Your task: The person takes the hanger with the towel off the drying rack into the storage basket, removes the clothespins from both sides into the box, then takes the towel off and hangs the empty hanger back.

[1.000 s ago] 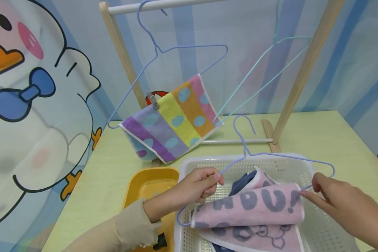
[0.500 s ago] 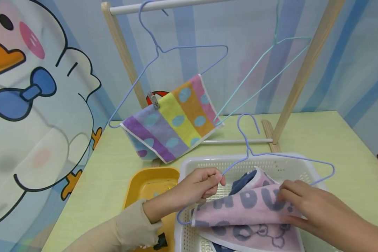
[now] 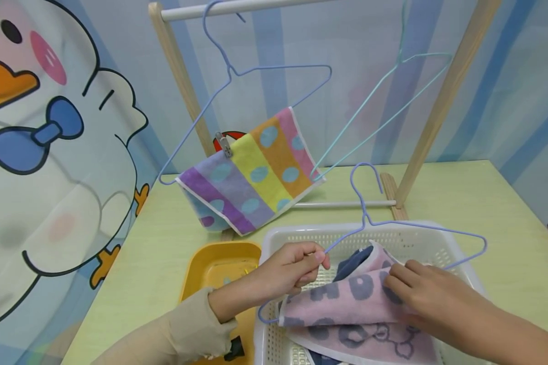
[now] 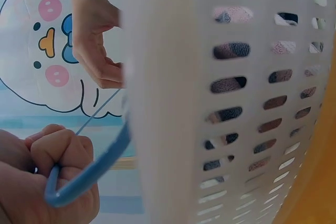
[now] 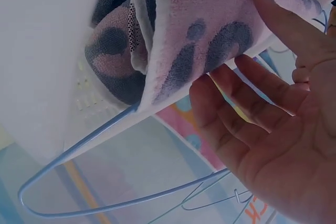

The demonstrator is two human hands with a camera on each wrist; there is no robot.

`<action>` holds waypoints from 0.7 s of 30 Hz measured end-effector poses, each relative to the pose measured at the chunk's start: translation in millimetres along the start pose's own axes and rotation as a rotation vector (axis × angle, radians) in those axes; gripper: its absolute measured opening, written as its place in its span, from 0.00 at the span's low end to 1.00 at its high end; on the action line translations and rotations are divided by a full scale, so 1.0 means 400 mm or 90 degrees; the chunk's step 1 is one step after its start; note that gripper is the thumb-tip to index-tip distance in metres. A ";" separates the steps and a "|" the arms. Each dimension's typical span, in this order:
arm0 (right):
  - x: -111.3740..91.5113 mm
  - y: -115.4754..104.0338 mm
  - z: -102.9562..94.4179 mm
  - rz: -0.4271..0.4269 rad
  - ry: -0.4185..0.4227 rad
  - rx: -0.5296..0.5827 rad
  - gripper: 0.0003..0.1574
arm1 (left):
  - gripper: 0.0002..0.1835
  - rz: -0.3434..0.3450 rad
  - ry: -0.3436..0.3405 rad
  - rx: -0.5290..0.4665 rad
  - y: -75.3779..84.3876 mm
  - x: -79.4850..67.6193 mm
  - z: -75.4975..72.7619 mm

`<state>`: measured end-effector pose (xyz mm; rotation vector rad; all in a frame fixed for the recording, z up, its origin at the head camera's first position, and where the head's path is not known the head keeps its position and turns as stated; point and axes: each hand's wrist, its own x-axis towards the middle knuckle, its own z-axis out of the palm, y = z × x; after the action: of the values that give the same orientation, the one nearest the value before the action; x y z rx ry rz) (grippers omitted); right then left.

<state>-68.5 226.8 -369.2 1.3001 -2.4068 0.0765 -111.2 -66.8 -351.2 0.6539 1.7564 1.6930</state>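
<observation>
My left hand grips the left arm of a lavender wire hanger, its hook standing up. A pink towel with grey letters is folded over the hanger's lower bar. Across the right part of that fold lies my right hand, fingers at the top edge and thumb lower down. In the right wrist view its thumb touches the towel's face and the fingers are spread apart at the fold. The left wrist view has the left hand closed around the blue-looking hanger wire.
Under the towel stands a white perforated basket holding more cloth. A yellow tray sits to its left. Behind, a wooden rack carries a lavender hanger with a clipped striped towel and a mint hanger.
My right hand has moved left from the towel's right corner and hanger bar onto the fold. The left hand keeps its grip while the hanger's hook has leaned slightly right.
</observation>
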 end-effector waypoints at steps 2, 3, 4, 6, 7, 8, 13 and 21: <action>0.005 -0.002 0.004 -0.009 0.005 -0.014 0.40 | 0.16 0.001 -0.001 0.001 0.000 0.001 0.000; 0.007 -0.002 0.005 -0.015 0.011 -0.022 0.38 | 0.16 0.002 -0.002 0.001 0.001 0.001 -0.001; 0.011 -0.004 0.007 -0.021 0.019 -0.030 0.30 | 0.16 0.003 -0.002 0.002 0.001 0.002 -0.001; 0.017 -0.005 0.011 -0.032 0.032 -0.045 0.16 | 0.17 0.006 -0.004 0.003 0.001 0.003 -0.002; 0.020 -0.004 0.013 -0.038 0.037 -0.051 0.09 | 0.17 0.007 -0.005 0.004 0.001 0.003 -0.003; 0.022 -0.003 0.014 -0.045 0.044 -0.057 0.04 | 0.17 0.009 -0.007 0.005 0.000 0.003 -0.003; 0.028 0.007 0.019 -0.066 0.051 -0.059 0.07 | 0.17 0.015 -0.016 0.009 -0.003 0.005 -0.005; 0.028 0.006 0.017 -0.053 0.028 -0.035 0.07 | 0.17 0.010 -0.018 0.011 0.000 0.001 -0.004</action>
<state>-78.2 217.6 -370.8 1.3582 -2.2995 0.0152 -112.7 -67.4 -351.3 0.6989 1.7525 1.6721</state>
